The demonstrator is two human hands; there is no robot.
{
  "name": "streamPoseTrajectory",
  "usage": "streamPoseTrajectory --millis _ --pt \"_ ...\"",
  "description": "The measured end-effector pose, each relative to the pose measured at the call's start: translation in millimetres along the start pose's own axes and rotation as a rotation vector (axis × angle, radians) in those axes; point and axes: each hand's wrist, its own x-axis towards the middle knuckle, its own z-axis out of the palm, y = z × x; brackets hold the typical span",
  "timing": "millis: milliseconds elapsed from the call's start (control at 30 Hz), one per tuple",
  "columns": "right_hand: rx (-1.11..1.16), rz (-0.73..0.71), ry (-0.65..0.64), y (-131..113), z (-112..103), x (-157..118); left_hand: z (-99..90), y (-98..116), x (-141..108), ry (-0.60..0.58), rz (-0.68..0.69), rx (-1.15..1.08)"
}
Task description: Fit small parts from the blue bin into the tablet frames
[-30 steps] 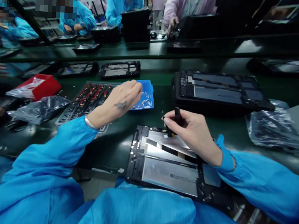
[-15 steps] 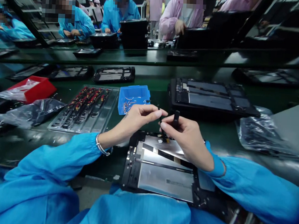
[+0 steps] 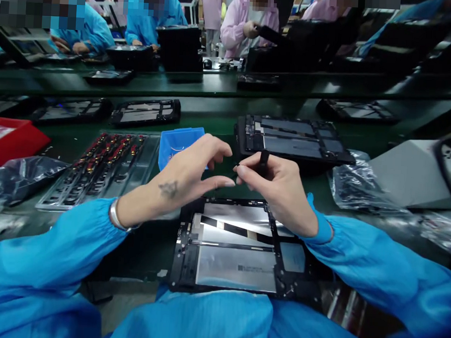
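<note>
My left hand hovers above the bench with thumb and fingers apart, and nothing shows between them. Close beside it, my right hand is closed in a pinch. A tiny dark bit shows at its fingertips, too small to name. A black piece sits against the right index finger; whether it is worn or held I cannot tell. Below both hands lies an opened tablet with silvery battery panels and dark ribbon strips. Behind my left hand stands a blue bin, partly hidden by it.
A clear tray of small red-and-black parts is at left, near a plastic bag and a red bin. Stacked tablets stand behind my right hand. A grey box is at right. Co-workers sit across the bench.
My left hand has opened and drawn apart from the right fingertips. The dark strip with small connectors between the hands no longer shows. The view has shifted to the right.
</note>
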Motion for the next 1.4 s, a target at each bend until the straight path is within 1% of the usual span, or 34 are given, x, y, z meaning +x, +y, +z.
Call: streamPoseTrajectory --millis 33,67,133,167,267,400,633,667,733,800,867,933,1000,1067,1200,1300,1333,1367,1400 --pt "0.025 0.007 0.001 -2 0 -1 0.5 3 0 0.082 0.067 0.13" --pt "0.039 0.006 0.003 -3 0 -2 1.1 7 1 0.135 0.129 0.246" --pt "0.024 -0.012 0.014 -6 1 -4 2.2 13 3 0.166 0.199 0.389" --pt "0.003 -0.023 0.023 -6 2 -5 2.6 15 4 0.164 0.204 0.417" --pt "-0.052 -0.059 0.036 -6 2 -6 3.1 20 6 0.157 0.194 0.422" --pt "-0.108 -0.095 0.023 -5 1 -7 3.7 21 5 0.155 0.177 0.403" --pt "-0.179 -0.121 0.002 -8 0 -12 3.2 26 5 0.162 0.176 0.386" --pt "-0.193 -0.12 0.004 -9 0 -13 1.2 25 6 0.174 0.161 0.363" --pt "-0.217 -0.123 0.022 -10 0 -13 -4.1 17 5 0.185 0.075 0.287" --pt "-0.223 -0.134 0.046 -9 0 -12 -9.3 3 2 0.136 -0.048 0.193" --pt "-0.215 -0.141 0.06 -8 -1 -10 -12.1 -17 -5 0.03 -0.129 0.162" --pt "-0.211 -0.136 0.061 -6 -1 -9 -11.5 -36 -12 -0.116 -0.162 0.212" --pt "-0.209 -0.125 0.057 -4 -1 -9 -8.5 -51 -19 -0.247 -0.172 0.28" --pt "-0.203 -0.117 0.054 -3 -1 -9 -5.0 -59 -24 -0.33 -0.182 0.3" --pt "-0.178 -0.101 0.05 -3 -1 -9 -3.0 -67 -27 -0.425 -0.191 0.255" --pt "-0.171 -0.097 0.049 -4 -1 -7 -9.8 -67 -26 -0.485 -0.164 0.18" --pt "-0.168 -0.099 0.051 -4 -1 -6 -12.8 -65 -24 -0.488 -0.143 0.169" --pt "-0.161 -0.1 0.054 -4 -1 -5 -15.5 -60 -21 -0.463 -0.116 0.171" --pt "-0.151 -0.102 0.06 -4 0 -5 -17.4 -53 -18 -0.406 -0.082 0.183"
